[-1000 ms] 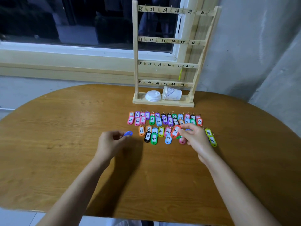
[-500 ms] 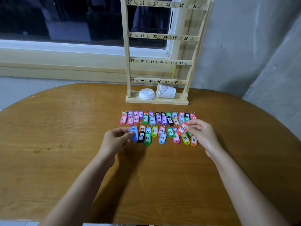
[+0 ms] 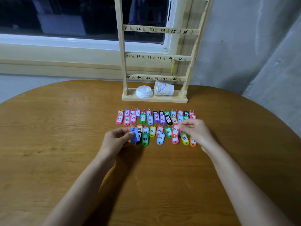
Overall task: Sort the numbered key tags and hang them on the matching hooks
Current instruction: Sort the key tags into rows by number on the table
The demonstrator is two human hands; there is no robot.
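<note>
Our left hand [image 3: 116,138] pinches a blue tag [image 3: 134,135]; our right hand [image 3: 194,130] pinches the orange 43 tag [image 3: 175,130]; both are above the tag rows [image 3: 156,119] on the counter [image 3: 65,144], before the hook rack [image 3: 156,58].

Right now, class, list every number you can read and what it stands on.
"31 32 33 34 35 36": highest readable rail, pale wooden hook rack
"37 38 39 40 41 42": middle rail
"43 44 45 46 47 48": lowest rail
"43": orange-red plastic key tag, right hand pinches it
"40": green plastic key tag
No number shows: blue plastic key tag, left hand
Mostly too small: rearmost tag row
</note>
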